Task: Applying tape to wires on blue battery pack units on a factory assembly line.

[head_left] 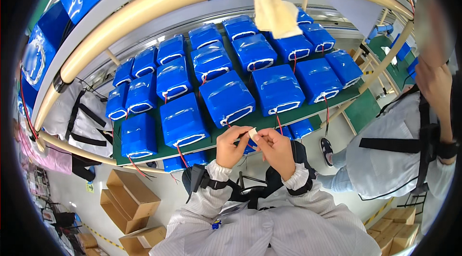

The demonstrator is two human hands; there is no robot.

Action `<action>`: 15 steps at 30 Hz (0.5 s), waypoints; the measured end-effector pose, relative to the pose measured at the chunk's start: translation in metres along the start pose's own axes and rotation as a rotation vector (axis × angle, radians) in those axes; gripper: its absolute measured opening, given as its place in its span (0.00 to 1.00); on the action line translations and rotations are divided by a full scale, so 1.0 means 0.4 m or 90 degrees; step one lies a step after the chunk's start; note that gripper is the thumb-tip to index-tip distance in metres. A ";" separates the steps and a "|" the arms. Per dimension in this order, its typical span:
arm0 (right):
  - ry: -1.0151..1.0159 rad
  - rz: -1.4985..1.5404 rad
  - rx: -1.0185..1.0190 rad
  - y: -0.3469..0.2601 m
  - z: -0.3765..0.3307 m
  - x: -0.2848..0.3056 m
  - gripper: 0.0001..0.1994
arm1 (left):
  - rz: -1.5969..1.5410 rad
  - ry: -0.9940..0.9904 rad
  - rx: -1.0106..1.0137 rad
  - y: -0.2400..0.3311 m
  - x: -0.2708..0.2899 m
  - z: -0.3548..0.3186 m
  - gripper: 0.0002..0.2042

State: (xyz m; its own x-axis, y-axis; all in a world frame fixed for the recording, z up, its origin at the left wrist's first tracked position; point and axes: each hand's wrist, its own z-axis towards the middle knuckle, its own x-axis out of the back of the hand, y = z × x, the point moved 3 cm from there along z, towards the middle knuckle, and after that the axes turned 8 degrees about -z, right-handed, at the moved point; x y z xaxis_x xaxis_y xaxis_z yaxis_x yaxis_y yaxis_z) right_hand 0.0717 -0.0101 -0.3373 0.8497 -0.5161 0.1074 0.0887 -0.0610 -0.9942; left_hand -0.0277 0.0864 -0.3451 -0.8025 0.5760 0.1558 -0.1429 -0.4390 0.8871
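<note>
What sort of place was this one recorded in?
Most likely a factory assembly line for battery packs: rows of blue wrapped packs with red leads on a green workbench, workers in pale striped work coats, and cardboard boxes on the floor.

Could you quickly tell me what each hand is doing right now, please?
Left hand: pinching the small white tape piece.
Right hand: pinching the same piece.

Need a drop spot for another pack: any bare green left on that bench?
Little. A bare strip of the green bench runs along its near edge, between the front blue packs and both hands, left and right, which hold a small white piece. Elsewhere the packs sit nearly side by side, with only thin gaps.
</note>
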 end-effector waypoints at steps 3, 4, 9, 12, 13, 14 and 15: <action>0.022 -0.012 0.015 0.037 0.004 0.007 0.08 | -0.024 0.001 0.013 -0.010 -0.001 -0.004 0.07; 0.025 -0.034 0.016 0.045 0.006 0.010 0.08 | -0.024 0.002 0.023 -0.013 -0.001 -0.006 0.07; 0.050 -0.083 0.051 0.028 0.012 0.014 0.08 | -0.022 -0.007 0.040 -0.010 -0.001 -0.007 0.07; 0.049 -0.064 0.048 0.023 0.017 0.015 0.08 | -0.013 -0.021 0.023 -0.005 -0.001 -0.005 0.07; 0.050 -0.071 0.051 0.027 0.018 0.016 0.08 | -0.006 -0.023 0.017 -0.003 -0.001 -0.005 0.07; 0.062 -0.086 0.037 0.033 0.019 0.020 0.08 | 0.005 -0.024 0.008 -0.001 0.000 -0.005 0.07; 0.052 -0.078 0.058 0.036 0.020 0.020 0.08 | 0.001 -0.025 0.008 0.000 0.000 -0.005 0.07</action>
State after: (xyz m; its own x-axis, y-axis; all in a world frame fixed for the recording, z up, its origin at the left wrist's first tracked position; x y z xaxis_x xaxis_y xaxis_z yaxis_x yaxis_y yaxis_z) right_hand 0.0839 -0.0083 -0.3510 0.7846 -0.5781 0.2241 0.2390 -0.0516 -0.9697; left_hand -0.0289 0.0851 -0.3459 -0.7789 0.6026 0.1737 -0.1342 -0.4308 0.8924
